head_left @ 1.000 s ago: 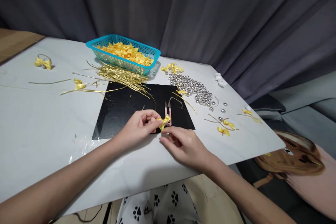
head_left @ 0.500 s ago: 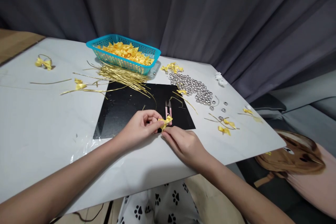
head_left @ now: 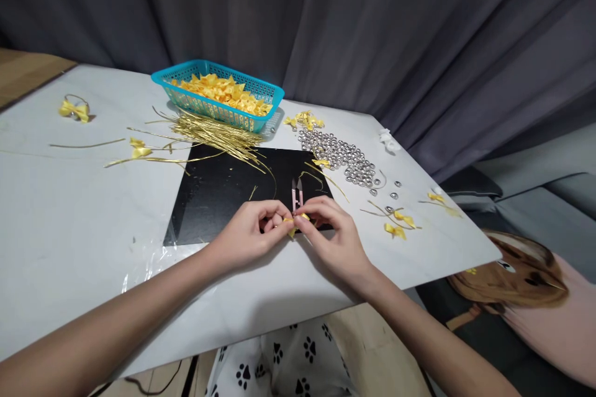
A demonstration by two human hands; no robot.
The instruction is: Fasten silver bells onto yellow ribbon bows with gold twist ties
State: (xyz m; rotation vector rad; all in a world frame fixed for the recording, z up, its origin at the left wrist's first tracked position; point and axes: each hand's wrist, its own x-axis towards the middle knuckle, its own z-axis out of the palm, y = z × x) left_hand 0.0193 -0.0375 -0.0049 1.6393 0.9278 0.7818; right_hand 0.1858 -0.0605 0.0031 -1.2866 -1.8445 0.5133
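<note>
Left hand and right hand both pinch a yellow bow, partly hidden between them, above a black mat; snips lie just beyond; a basket stands farther back.

Glossy yellow bow, partly hidden, pinched between left-hand fingers and right-hand fingers, near edge of black mat.

held bow: yellow | basket: turquoise | strands: gold | mat: black | beads: silver | clothing: white, black paw prints

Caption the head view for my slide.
Left hand and right hand pinch a bow; snips lie on the black mat beyond.
</note>
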